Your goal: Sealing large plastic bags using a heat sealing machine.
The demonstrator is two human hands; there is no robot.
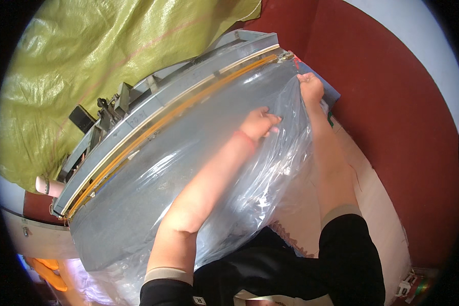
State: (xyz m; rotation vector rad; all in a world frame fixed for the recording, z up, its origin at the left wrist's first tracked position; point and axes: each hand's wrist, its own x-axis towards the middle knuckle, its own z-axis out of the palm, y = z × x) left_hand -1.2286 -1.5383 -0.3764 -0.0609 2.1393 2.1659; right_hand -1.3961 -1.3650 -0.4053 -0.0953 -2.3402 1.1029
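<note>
In front of you there is a grey work table [330, 93], of which a bare corner shows at the far right. A clear plastic sheet [262, 188] is spread over most of it, wrinkled on your right and hanging over the near edge. Along the far side runs a long grey metal frame [137, 120] with an orange strip [239, 74].

A creased, shiny yellow-green tarp [102, 46] with a faint reddish stripe covers the upper left. To its right stands a dark red wall [392, 137], its upper part [428, 35] pale. A pale floor [377, 204] runs below the red wall. Near the lower right corner sits a small multicoloured bundle [415, 286], too blurred to identify. At the lower left is a bright orange object [51, 275], its kind unclear.
</note>
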